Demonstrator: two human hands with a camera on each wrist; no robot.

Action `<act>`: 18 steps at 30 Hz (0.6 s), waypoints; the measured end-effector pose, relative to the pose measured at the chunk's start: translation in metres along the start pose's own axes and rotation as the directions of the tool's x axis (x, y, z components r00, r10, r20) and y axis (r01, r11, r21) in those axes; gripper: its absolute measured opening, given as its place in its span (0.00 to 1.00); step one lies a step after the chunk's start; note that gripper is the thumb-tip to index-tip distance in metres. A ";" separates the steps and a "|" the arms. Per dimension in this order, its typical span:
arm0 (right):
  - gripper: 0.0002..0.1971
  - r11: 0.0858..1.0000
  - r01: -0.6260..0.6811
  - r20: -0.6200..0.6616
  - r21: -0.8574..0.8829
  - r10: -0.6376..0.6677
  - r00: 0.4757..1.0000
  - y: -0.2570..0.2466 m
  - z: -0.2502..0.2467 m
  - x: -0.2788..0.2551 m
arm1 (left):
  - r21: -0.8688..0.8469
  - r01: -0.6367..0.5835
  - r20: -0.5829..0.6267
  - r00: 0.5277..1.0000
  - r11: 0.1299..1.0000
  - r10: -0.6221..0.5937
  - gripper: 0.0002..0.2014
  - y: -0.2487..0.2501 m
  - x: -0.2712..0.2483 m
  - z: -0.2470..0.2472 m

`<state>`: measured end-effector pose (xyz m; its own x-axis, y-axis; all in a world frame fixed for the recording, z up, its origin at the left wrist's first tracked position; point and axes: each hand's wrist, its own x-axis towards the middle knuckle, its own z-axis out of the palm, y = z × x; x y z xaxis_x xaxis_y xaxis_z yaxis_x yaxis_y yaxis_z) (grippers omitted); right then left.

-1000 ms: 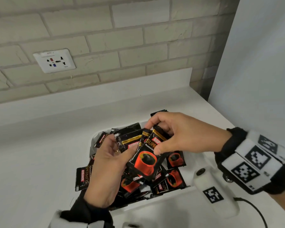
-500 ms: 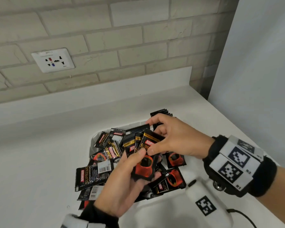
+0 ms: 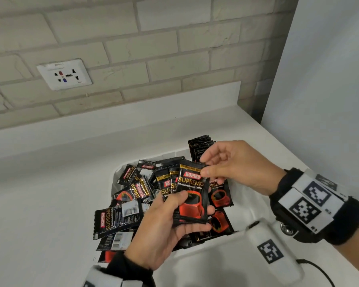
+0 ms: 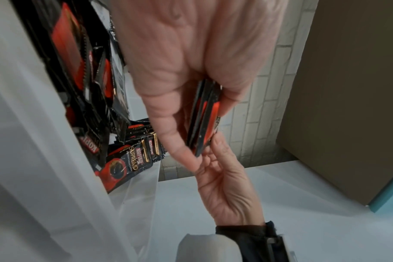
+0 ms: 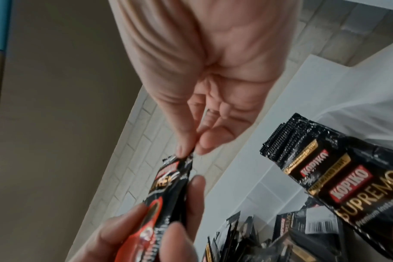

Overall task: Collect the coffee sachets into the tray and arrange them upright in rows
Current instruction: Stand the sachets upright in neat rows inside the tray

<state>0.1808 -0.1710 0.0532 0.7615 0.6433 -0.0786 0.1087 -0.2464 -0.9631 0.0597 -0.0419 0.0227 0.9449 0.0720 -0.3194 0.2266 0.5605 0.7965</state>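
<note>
Over the white tray [image 3: 117, 172] my left hand [image 3: 193, 210] grips a fanned stack of black-and-red coffee sachets [image 3: 192, 189], thumb across the front one. My right hand [image 3: 204, 166] pinches the top right corner of that front sachet between thumb and index finger. The right wrist view shows the pinch [image 5: 188, 150] on the stack [image 5: 171, 186]. Seen from the left wrist, the stack [image 4: 204, 120] stands edge-on in my fingers. Loose sachets [image 3: 133, 191] lie jumbled in the tray. A short row of upright sachets [image 3: 199, 148] stands at its far right end.
The tray sits on a white counter [image 3: 39, 193] against a brick wall with a socket [image 3: 64, 74]. A white panel [image 3: 330, 79] closes the right side. Some sachets [image 3: 112, 220] hang over the tray's left rim. A white marked device [image 3: 267, 245] with a cable lies near the front.
My right hand laid a sachet onto the left hand's stack, then slid up to pinch its top corner. My left hand turned palm-up and its thumb closed over the front.
</note>
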 end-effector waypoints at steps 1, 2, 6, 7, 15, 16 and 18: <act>0.10 0.999 0.027 -0.041 0.020 -0.026 0.999 0.000 -0.002 0.001 | 0.002 -0.015 -0.021 1.000 1.000 0.015 0.23 -0.001 0.000 0.000; 0.10 0.997 0.050 -0.077 0.050 -0.046 0.996 -0.001 -0.004 0.001 | 0.009 -0.034 -0.043 0.999 0.999 0.034 0.23 0.000 0.000 -0.001; 0.12 0.995 0.057 -0.021 0.086 -0.056 0.998 -0.004 -0.002 -0.001 | 0.021 -0.109 -0.078 0.991 0.994 0.111 0.18 0.001 0.000 -0.003; 0.11 0.998 0.050 0.026 0.046 -0.051 0.998 -0.003 0.001 -0.002 | 0.031 -0.119 -0.068 0.990 0.992 0.121 0.18 0.000 0.000 -0.003; 0.14 0.997 0.036 0.151 -0.073 -0.024 0.988 0.000 0.013 -0.001 | 0.012 -0.108 -0.079 0.991 0.994 0.109 0.20 -0.001 0.000 -0.006; 0.14 0.994 0.047 0.166 -0.100 -0.030 0.986 0.000 0.014 -0.001 | 0.020 -0.108 -0.081 0.991 0.994 0.110 0.21 -0.001 0.001 -0.007; 0.13 0.988 0.068 0.149 -0.138 -0.047 0.988 -0.002 0.016 -0.001 | 0.065 -0.113 -0.078 0.990 0.991 0.118 0.23 0.000 0.002 -0.007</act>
<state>0.1697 -0.1592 0.0507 0.6520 0.7549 -0.0708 0.2471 -0.2997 -0.9215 0.0602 -0.0356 0.0184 0.9438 0.2016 -0.2621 0.1332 0.4936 0.8594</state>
